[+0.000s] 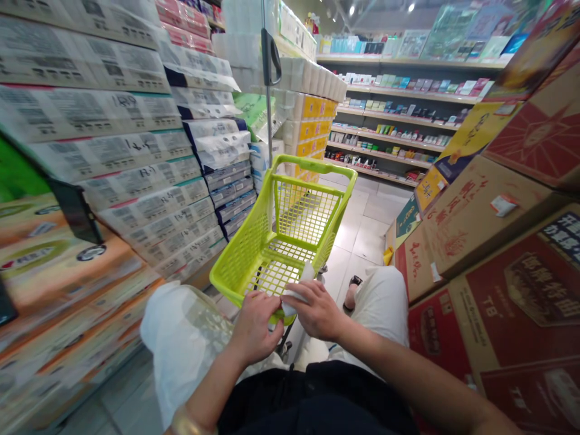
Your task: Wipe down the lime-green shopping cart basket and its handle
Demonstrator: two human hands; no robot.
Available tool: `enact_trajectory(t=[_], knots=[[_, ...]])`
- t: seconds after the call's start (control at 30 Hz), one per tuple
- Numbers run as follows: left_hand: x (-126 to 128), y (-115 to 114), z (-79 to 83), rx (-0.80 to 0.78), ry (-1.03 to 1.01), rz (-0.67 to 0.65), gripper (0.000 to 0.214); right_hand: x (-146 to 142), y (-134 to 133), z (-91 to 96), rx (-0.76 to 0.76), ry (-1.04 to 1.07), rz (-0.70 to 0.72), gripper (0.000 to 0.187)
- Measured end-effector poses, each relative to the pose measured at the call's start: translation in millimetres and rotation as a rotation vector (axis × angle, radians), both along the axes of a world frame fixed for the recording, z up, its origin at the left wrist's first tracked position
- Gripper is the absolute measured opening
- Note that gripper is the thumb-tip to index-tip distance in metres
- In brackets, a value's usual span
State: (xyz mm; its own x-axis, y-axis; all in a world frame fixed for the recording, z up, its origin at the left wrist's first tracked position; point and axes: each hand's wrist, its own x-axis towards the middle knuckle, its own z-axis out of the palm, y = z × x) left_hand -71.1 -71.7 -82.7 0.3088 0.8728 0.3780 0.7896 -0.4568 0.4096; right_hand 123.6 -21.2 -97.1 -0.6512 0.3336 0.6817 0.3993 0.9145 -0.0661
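A bright green plastic shopping basket (244, 254) with mesh sides stands directly before me, tilted in the view, and no goods show inside it. At its near rim, my right hand (319, 308) is closed around a crumpled white tissue (304, 279). The tissue sticks up past the fingers, over the basket's near corner. My left hand (257, 323) is beside it at the same rim, its fingers curled and the fingertips meeting the tissue's lower edge. Whether the left fingers grip the tissue or the rim is hidden.
Stacked packs of paper goods (136, 145) rise on the left, with orange packs (81, 284) nearer. Cardboard cartons (489, 199) line the right side. A metal pole (269, 115) stands behind the basket. Shelves (399, 90) of small boxes and bottles cross the back, beyond tiled floor (357, 226).
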Motion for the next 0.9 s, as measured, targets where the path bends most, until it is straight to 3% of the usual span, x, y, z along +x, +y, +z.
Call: enact_trajectory(t=[0.1,0.2,0.3,0.37,0.47,0.6,0.67,0.77,0.9], knots=[[-0.8,-1.5,1.0,-0.005,0.000,-0.003,0.006,2.3,13.1,-0.5,0.022,-0.139,0.073,0.039],[-2.0,-2.3,2.0,-0.022,-0.007,-0.007,0.006,16.3,49.7,8.7,0.031,-0.169,0.101,0.033],[-1.3,-2.1,1.9,-0.032,-0.017,-0.006,0.007,33.9,96.8,22.4,-0.014,-0.093,-0.028,0.033],[0.2,-1.7,1.3,-0.033,-0.023,-0.003,0.008,38.5,113.0,26.9,-0.046,-0.040,-0.108,0.034],[2.1,-1.3,0.2,-0.031,-0.038,0.011,0.007,27.2,93.3,21.6,-0.084,0.031,-0.088,0.032],[2.0,-2.0,-0.2,-0.031,-0.045,0.019,0.006,3.9,32.2,7.1,-0.106,-0.035,0.182,0.032],[1.4,-2.5,-0.2,-0.037,-0.040,0.016,0.007,4.0,24.9,5.8,-0.061,-0.114,0.259,0.033],[1.5,-2.7,-0.1,-0.039,-0.044,0.019,0.007,20.5,58.1,12.5,-0.009,-0.151,0.219,0.034],[3.8,-1.5,0.3,-0.035,-0.050,0.017,0.008,42.6,115.6,22.6,-0.032,-0.060,-0.004,0.033]])
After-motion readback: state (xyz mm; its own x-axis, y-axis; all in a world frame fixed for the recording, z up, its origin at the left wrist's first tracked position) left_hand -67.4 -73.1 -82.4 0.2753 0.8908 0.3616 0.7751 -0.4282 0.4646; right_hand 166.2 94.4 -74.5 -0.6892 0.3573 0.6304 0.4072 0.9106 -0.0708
